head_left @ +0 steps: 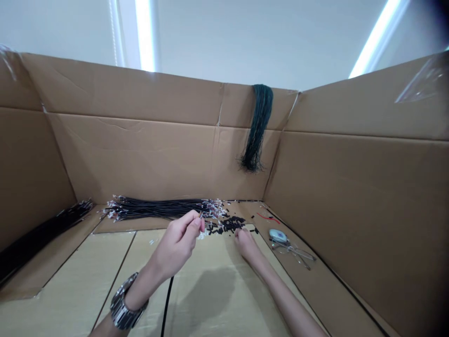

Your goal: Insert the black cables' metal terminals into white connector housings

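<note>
small assembly workstation, likely a factory bench: cardboard walls (147,154) screen it off, bundles of black wires (157,208) and loose black connector pieces (228,224) on top, strip lights (145,32) overhead

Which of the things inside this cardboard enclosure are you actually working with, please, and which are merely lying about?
In use: left hand pinching a wire end; right hand at the small black pieces; black wire bundle.

Lying about: glasses, small blue-grey device, dark cords hung over the wall, wristwatch.
</note>
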The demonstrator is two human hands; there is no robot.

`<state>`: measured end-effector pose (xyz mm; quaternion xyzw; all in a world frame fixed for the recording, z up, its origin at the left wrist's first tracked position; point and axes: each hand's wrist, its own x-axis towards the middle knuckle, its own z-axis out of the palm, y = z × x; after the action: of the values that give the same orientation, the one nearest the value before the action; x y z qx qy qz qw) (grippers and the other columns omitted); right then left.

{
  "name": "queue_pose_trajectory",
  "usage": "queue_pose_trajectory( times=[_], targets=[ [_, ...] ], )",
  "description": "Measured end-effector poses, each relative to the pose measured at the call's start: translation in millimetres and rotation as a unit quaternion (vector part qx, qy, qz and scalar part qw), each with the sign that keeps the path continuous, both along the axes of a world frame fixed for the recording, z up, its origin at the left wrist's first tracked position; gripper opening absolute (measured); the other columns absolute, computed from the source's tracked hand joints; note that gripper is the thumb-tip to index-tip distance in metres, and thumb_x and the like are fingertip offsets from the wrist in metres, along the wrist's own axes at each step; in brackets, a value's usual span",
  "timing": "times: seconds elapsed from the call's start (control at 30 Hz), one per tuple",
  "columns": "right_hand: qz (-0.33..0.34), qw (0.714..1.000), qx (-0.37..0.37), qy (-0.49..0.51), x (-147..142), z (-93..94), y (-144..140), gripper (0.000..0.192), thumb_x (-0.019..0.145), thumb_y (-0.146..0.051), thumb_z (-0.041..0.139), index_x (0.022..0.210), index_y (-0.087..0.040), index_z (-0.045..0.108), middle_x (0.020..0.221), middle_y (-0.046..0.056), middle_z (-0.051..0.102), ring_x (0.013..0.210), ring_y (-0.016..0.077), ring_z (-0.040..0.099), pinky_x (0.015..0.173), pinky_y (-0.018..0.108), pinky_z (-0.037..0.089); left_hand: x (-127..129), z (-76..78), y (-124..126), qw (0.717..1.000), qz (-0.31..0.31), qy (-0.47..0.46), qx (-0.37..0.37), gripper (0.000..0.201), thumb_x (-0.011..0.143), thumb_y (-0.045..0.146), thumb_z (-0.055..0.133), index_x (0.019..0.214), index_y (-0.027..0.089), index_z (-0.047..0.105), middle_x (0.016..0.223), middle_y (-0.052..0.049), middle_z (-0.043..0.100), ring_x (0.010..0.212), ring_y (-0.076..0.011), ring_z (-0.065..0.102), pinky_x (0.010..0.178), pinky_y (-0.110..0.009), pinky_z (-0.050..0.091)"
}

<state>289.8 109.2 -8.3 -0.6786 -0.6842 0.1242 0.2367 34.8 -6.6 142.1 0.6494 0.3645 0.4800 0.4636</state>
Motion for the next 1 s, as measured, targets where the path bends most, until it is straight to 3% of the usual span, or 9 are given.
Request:
queue_pose_trajectory(
  times=[0.1,0.17,0.33,0.4,0.5,0.63,0.73,0.87,1.0],
  targets=[
    [0.037,0.999,0.018,0.025,-10.0,10.9,-10.4,0.021,0.095,-0.031,0.059,0.106,-0.013,0.063,0.108,0.007,0.065,0.098,0.0203,0.063,0.088,0.042,0.052,0.6,1.8,-4.5,0.998,-0.03,-0.043,-0.028,0.036,0.097,0.051,0.044,0.08,0.02,0.048,0.057,0.008,0.028,0.044,-0.0067,0.021,0.039,-0.017,0.018],
    [0.072,0.995,0.039,0.055,-22.1,29.2,-19.3,0.016,0.096,-0.023,0.052,0.093,-0.013,0.063,0.098,0.008,0.066,0.096,0.0209,0.062,0.09,0.04,0.049,1.0,2.6,-8.0,0.998,-0.028,-0.054,-0.03,0.04,0.095,0.053,0.047,0.074,0.02,0.044,0.056,0.008,0.027,0.043,-0.006,0.02,0.038,-0.017,0.018],
    [0.206,0.959,0.077,0.178,-57.8,116.2,-69.2,0.024,0.101,-0.031,0.037,0.11,-0.018,0.055,0.09,0.004,0.067,0.082,0.0155,0.065,0.075,0.028,0.05,0.9,8.9,-17.1,0.993,-0.048,-0.097,-0.048,0.049,0.087,0.06,0.056,0.067,0.021,0.035,0.055,0.01,0.025,0.043,-0.0044,0.018,0.036,-0.015,0.019],
    [0.303,0.911,0.058,0.275,-67.8,154.6,-98.9,0.027,0.098,-0.031,0.049,0.123,-0.02,0.053,0.084,0.001,0.066,0.081,0.0152,0.064,0.075,0.028,0.05,0.3,12.7,-20.4,0.992,-0.063,-0.101,-0.051,0.05,0.086,0.062,0.057,0.066,0.02,0.036,0.054,0.01,0.025,0.041,-0.0042,0.017,0.035,-0.016,0.018],
    [0.339,0.903,0.113,0.239,-76.9,193.8,-137.0,0.025,0.094,-0.025,0.058,0.119,-0.026,0.062,0.082,-0.002,0.066,0.076,0.0119,0.062,0.072,0.024,0.048,-1.0,15.4,-25.5,0.995,-0.069,-0.066,-0.033,0.048,0.088,0.062,0.054,0.068,0.019,0.045,0.052,0.01,0.026,0.039,-0.0044,0.019,0.034,-0.016,0.019],
    [0.341,0.899,0.193,0.198,-81.2,204.9,-157.4,0.011,0.093,-0.018,0.06,0.097,-0.025,0.068,0.083,-0.004,0.07,0.075,0.0104,0.063,0.07,0.021,0.047,-2.1,15.0,-33.3,0.994,-0.091,-0.048,-0.046,0.045,0.09,0.06,0.052,0.071,0.019,0.046,0.052,0.009,0.026,0.039,-0.0045,0.019,0.034,-0.016,0.021],
    [0.346,0.898,0.206,0.179,-79.8,200.8,-157.5,0.01,0.095,-0.017,0.057,0.094,-0.024,0.064,0.083,-0.004,0.068,0.075,0.0098,0.063,0.068,0.02,0.046,-3.9,17.1,-37.3,0.988,-0.122,-0.06,-0.07,0.044,0.091,0.056,0.052,0.069,0.019,0.045,0.048,0.009,0.031,0.037,-0.0046,0.024,0.035,-0.016,0.025],
    [0.353,0.899,0.204,0.158,-77.0,199.2,-154.5,0.011,0.097,-0.017,0.052,0.092,-0.022,0.062,0.082,-0.002,0.066,0.074,0.0108,0.061,0.068,0.022,0.046,-10.5,23.6,-36.5,0.99,-0.125,-0.024,-0.068,0.037,0.093,0.049,0.053,0.078,0.016,0.058,0.048,0.006,0.044,0.036,-0.0055,0.041,0.04,-0.017,0.033],
    [0.363,0.886,0.205,0.202,-77.4,200.6,-152.5,0.013,0.096,-0.019,0.055,0.095,-0.023,0.067,0.083,-0.002,0.067,0.076,0.0108,0.062,0.07,0.022,0.047,-16.6,25.5,-32.0,0.99,-0.126,-0.019,-0.056,0.031,0.092,0.044,0.059,0.082,0.015,0.064,0.05,0.004,0.051,0.037,-0.0067,0.051,0.043,-0.017,0.04]
  ],
)
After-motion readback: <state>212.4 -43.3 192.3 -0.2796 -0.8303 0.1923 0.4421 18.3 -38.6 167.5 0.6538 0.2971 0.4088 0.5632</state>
